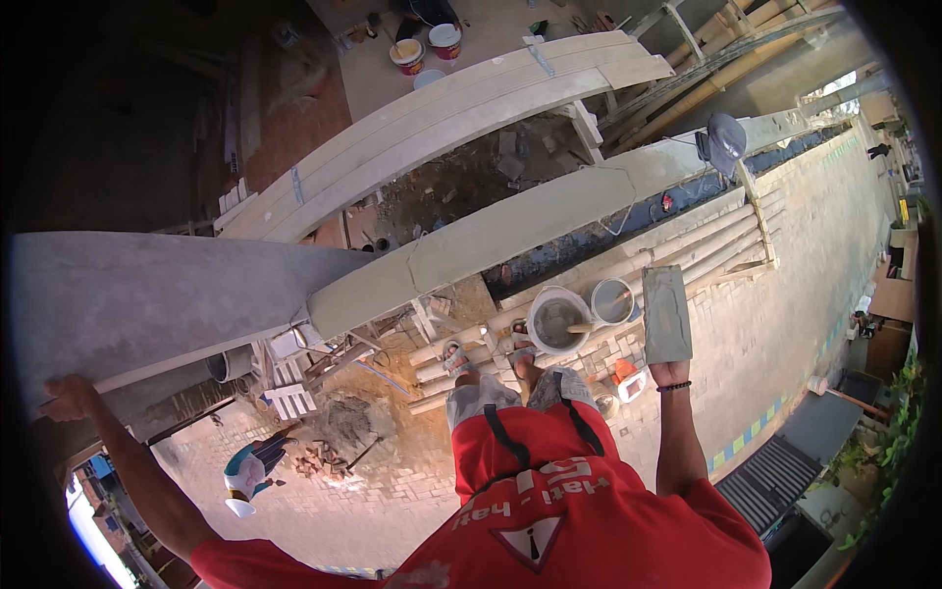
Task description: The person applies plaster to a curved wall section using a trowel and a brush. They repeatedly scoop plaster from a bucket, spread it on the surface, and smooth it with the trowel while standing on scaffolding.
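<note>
Pale paving (834,245) stretches far below, curving along the right of the frame, with a dim interior floor at the upper left and top. At the far left, the left hand (69,398) is bent against the lower edge of a broad grey wall (177,280); whether it grips that edge or only leans there, I cannot tell. Lower down, at the lower left, a co-worker (245,476) in a white hat bends over the paving, near a heap of broken bricks (322,459) and a mound of grey material (345,422).

Toward the middle, a long smooth grey ledge (520,226) runs from the wall up to the upper right, with pale planks (432,133) above it. Two pails, a red-and-white one (406,65) and its neighbour (444,44), stand at the top. Below the ledge, the person's sandalled feet (456,359) are on bamboo poles (706,236). Just right of them sit a large white bucket (536,307) with grey mix inside and a smaller bucket (612,281).

Right of centre, the right hand (671,372), a beaded bracelet (674,386) at its wrist, grasps the near end of a flat rectangular grey tool (668,314), which points toward the ledge. Farther right, a dark cap (726,144) sits on a post by the ledge.
</note>
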Demonstrator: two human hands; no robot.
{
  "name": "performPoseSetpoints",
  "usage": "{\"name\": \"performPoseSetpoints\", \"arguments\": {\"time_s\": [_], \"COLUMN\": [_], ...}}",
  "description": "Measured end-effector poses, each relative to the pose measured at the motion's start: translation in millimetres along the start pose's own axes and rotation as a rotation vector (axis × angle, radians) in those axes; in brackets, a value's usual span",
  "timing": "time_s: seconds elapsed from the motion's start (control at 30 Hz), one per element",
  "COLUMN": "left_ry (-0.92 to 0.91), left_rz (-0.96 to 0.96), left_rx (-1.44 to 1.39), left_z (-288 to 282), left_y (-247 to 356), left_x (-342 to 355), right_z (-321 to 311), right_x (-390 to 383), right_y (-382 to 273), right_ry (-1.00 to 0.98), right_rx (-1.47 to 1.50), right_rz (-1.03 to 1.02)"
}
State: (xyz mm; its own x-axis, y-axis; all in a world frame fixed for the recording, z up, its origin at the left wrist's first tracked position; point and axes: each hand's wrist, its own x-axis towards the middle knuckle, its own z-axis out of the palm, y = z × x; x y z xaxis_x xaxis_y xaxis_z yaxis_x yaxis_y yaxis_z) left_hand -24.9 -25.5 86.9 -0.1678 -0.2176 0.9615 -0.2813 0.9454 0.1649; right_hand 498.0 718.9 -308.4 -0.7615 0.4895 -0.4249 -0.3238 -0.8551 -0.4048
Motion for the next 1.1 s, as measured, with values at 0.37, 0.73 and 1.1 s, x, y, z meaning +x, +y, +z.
{"name": "performPoseSetpoints", "arguments": {"time_s": [0.37, 0.73, 1.1], "left_ry": [0.110, 0.129, 0.061], "left_rz": [0.123, 0.185, 0.075], "left_rx": [0.030, 0.030, -0.088], "left_z": [20.7, 29.9, 9.3], "left_y": [-28.5, -38.4, -11.9], "left_x": [5.1, 2.1, -8.3], "right_z": [10.0, 18.2, 10.5], "right_x": [7.8, -1.5, -16.8], "right_y": [5.2, 18.7, 39.0], "right_ry": [0.005, 0.054, 0.011], "right_rx": [0.015, -0.030, 0.015], "right_rz": [-0.002, -0.033, -0.030]}}
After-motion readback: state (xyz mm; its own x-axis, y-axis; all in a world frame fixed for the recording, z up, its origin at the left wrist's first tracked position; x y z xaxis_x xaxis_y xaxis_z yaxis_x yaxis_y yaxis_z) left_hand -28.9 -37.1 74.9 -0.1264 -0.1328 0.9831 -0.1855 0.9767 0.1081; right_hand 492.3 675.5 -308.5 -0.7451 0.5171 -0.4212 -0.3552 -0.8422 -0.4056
